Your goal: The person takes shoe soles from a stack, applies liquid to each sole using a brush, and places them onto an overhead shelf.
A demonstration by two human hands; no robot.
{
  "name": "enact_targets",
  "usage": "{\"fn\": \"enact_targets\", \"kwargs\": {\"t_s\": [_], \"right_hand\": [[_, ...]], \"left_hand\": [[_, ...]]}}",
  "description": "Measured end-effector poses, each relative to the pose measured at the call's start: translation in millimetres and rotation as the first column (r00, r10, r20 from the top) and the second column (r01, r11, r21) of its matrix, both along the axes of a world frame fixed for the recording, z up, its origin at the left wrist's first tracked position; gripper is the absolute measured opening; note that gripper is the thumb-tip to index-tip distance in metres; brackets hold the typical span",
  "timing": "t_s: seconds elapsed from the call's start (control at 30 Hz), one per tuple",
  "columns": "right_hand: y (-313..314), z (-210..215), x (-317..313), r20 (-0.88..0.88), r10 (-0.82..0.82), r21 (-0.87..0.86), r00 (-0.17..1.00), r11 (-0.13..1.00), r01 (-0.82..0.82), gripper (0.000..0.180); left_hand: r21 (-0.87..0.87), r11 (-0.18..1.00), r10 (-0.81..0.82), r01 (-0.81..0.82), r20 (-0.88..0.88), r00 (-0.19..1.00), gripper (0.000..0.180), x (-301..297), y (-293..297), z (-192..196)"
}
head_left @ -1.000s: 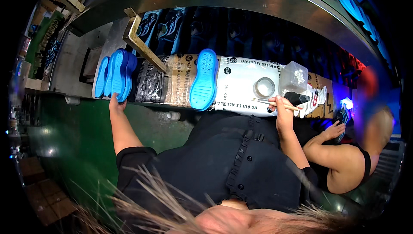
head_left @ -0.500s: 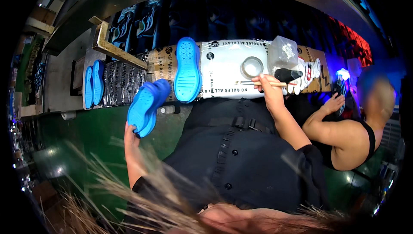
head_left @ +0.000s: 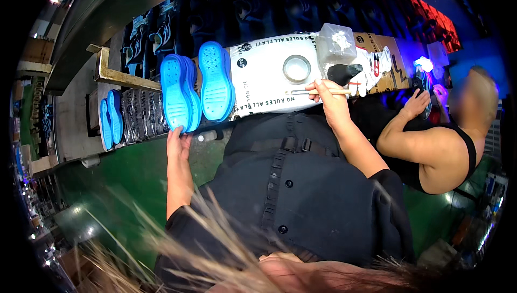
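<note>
- The left hand (head_left: 176, 138) grips the heel end of a pair of blue shoe soles (head_left: 179, 99), fingers closed around their lower edge; the pair stands on edge at the front of the workbench (head_left: 269, 86), just beside a single blue sole (head_left: 215, 82) that lies tread-up on the white paper sheet (head_left: 264, 78)
- The right hand (head_left: 328, 95) pinches a thin brush (head_left: 315, 92) in a narrow writing-style hold; its tip points left, just below a small round tin (head_left: 297, 68) on the paper
- A clear plastic tub (head_left: 335, 45) stands right of the tin; more blue soles (head_left: 110, 118) rest at the far left of the bench
- Judged from this, the step in hand is bringing a fresh pair to the work spot with the brush ready; the next move calls for laying the pair flat within the brush's reach
- Another person's arm (head_left: 409, 131) works at the right, well apart
</note>
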State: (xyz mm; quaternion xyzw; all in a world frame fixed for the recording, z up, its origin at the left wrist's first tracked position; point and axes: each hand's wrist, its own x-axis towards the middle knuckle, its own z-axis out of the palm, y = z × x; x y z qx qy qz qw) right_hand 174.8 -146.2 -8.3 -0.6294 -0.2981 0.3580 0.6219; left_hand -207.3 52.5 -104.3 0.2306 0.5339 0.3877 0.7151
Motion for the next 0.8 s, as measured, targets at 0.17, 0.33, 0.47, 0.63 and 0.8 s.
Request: {"fn": "enact_targets", "kwargs": {"t_s": [0.17,0.33,0.47,0.63,0.8], "right_hand": [[-1.6,-0.9,1.6,-0.023,-0.014,0.047,1.0,0.999,0.015,0.032],[-6.4,-4.6,8.6,-0.032,-0.021,0.047,0.999,0.999,0.022,0.028],[-5.0,1.4,10.5,-0.065,-0.038,0.092,0.997,0.995,0.044,0.027],[0.2,20.4,10.0,-0.047,0.014,0.175,0.999,0.984,-0.005,0.028],[8.3,53.8,-5.4,0.212,0.103,0.268,0.972,0.95,-0.159,0.03]], "left_hand": [[0.113,0.988,-0.044,0.108,-0.461,0.886,0.026,1.0,31.4,9.5],[0.026,0.983,-0.182,0.181,0.014,0.983,0.024,0.3,38.2,52.9],[0.321,0.931,-0.192,0.175,0.023,0.981,0.036,53.4,-12.3,108.1],[0.452,0.792,-0.305,0.41,-0.289,0.907,0.047,117.7,-44.1,102.5],[0.555,0.669,-0.281,0.494,-0.427,0.859,0.04,167.1,-61.6,114.8]]}}
